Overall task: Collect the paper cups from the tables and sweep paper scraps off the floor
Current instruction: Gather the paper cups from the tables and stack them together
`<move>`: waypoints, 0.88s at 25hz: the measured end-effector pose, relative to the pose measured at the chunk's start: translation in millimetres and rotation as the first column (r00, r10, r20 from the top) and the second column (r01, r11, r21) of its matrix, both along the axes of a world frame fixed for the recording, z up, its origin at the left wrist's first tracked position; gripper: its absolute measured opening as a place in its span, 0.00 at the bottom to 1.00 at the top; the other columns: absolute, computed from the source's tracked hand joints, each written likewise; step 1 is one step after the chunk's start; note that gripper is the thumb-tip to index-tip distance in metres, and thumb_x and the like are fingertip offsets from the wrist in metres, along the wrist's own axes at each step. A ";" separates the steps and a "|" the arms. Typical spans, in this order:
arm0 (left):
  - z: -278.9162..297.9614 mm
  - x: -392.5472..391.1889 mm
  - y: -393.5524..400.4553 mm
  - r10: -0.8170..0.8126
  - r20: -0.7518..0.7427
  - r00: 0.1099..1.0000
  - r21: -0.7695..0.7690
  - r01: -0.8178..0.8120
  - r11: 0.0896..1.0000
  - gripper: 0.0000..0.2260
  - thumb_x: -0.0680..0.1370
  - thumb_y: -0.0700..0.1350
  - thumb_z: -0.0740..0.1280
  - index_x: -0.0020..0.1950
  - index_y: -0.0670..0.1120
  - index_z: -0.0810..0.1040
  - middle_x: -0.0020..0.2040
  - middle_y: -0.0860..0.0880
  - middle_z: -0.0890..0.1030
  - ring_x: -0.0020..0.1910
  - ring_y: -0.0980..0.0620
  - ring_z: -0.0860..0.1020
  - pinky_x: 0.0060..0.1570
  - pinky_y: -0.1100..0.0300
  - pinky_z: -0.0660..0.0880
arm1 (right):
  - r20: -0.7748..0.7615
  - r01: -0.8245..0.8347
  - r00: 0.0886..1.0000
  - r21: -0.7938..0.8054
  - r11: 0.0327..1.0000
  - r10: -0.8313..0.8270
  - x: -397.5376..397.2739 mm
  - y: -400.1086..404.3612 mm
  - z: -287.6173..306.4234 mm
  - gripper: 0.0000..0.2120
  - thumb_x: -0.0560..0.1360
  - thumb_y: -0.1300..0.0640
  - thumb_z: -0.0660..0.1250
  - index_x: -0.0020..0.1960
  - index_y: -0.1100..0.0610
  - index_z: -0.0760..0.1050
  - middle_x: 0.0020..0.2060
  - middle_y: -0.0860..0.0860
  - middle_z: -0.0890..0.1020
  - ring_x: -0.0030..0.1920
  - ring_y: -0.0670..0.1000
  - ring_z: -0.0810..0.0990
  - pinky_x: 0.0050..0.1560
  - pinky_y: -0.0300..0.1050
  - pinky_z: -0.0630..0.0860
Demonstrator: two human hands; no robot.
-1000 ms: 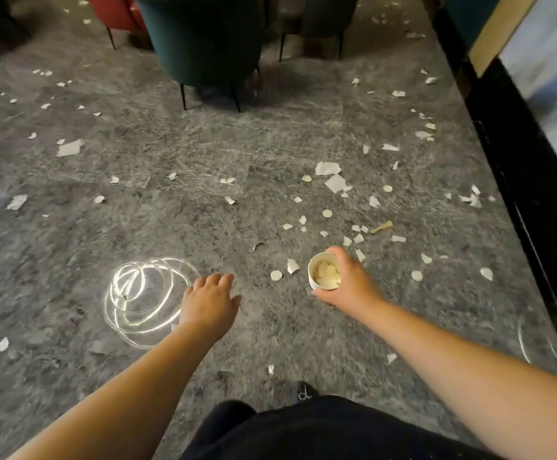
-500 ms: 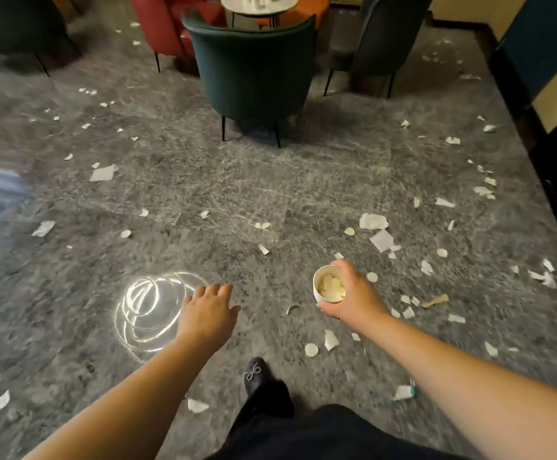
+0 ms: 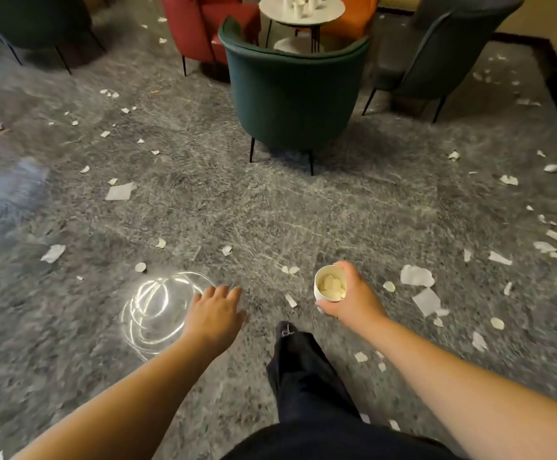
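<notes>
Chairs in view: five. One dark green upholstered armchair [image 3: 295,97] at centre, one red upholstered armchair [image 3: 200,26] behind it on the left, one orange chair [image 3: 353,23] partly hidden behind the table, one grey high-backed chair [image 3: 436,48] on the right, one dark chair [image 3: 35,21] at upper left.

Round white side tables [image 3: 302,9]: one. White cups on top of it: several, blurred, count not readable.

White paper cups filled with paper scraps [image 3: 330,287]: one.

Hands: two, a left hand [image 3: 215,315] and a right hand [image 3: 353,297].

Torn white paper scraps on the grey floor [image 3: 416,276]: dozens, too many and too blurred for an exact count.
</notes>
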State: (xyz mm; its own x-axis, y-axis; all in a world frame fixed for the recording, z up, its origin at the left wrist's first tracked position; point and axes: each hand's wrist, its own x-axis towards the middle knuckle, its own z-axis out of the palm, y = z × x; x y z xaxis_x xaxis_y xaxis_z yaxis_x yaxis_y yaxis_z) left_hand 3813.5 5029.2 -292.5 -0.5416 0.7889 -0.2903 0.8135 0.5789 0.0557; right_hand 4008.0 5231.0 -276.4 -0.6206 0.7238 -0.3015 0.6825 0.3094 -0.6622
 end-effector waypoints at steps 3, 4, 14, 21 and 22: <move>-3.2 -69.3 44.2 0.049 -0.019 0.999 -0.005 -0.049 0.999 0.24 0.80 0.61 0.55 0.74 0.54 0.63 0.70 0.51 0.70 0.70 0.47 0.66 0.65 0.50 0.64 | 0.015 -0.049 0.999 -0.005 0.999 0.049 -73.5 54.6 -6.6 0.39 0.64 0.45 0.77 0.68 0.43 0.59 0.59 0.48 0.74 0.51 0.49 0.73 0.46 0.42 0.70; -1.9 -95.6 61.9 0.072 -0.016 0.997 -0.006 -0.072 0.997 0.24 0.80 0.61 0.55 0.74 0.54 0.63 0.70 0.52 0.70 0.70 0.47 0.66 0.65 0.50 0.64 | 0.019 -0.058 0.998 -0.002 0.998 0.058 -100.2 75.9 -7.2 0.39 0.64 0.45 0.77 0.69 0.44 0.59 0.60 0.49 0.73 0.52 0.50 0.73 0.46 0.43 0.70; 28.3 -278.6 220.4 0.036 -0.041 0.999 0.012 -0.035 0.999 0.25 0.81 0.60 0.54 0.75 0.53 0.61 0.72 0.51 0.69 0.71 0.46 0.66 0.66 0.51 0.64 | 0.026 -0.015 1.000 0.039 0.999 0.014 -272.3 225.0 19.9 0.39 0.65 0.47 0.77 0.69 0.44 0.58 0.61 0.51 0.72 0.54 0.53 0.74 0.50 0.47 0.74; 25.3 -382.0 342.2 -0.173 -0.025 0.985 0.016 0.173 0.985 0.25 0.81 0.60 0.55 0.76 0.53 0.60 0.72 0.51 0.69 0.71 0.46 0.65 0.67 0.51 0.63 | 0.005 0.218 0.976 0.024 0.976 -0.218 -339.9 294.4 17.8 0.40 0.64 0.47 0.77 0.69 0.43 0.58 0.62 0.50 0.72 0.55 0.52 0.74 0.49 0.44 0.72; 26.7 -393.0 360.2 -0.212 -0.029 0.977 0.024 0.212 0.977 0.25 0.81 0.60 0.55 0.76 0.53 0.60 0.72 0.51 0.68 0.71 0.46 0.64 0.67 0.51 0.62 | 0.004 0.256 0.967 0.020 0.966 -0.257 -345.9 303.4 18.9 0.40 0.64 0.47 0.77 0.69 0.43 0.59 0.61 0.50 0.73 0.55 0.51 0.74 0.48 0.43 0.71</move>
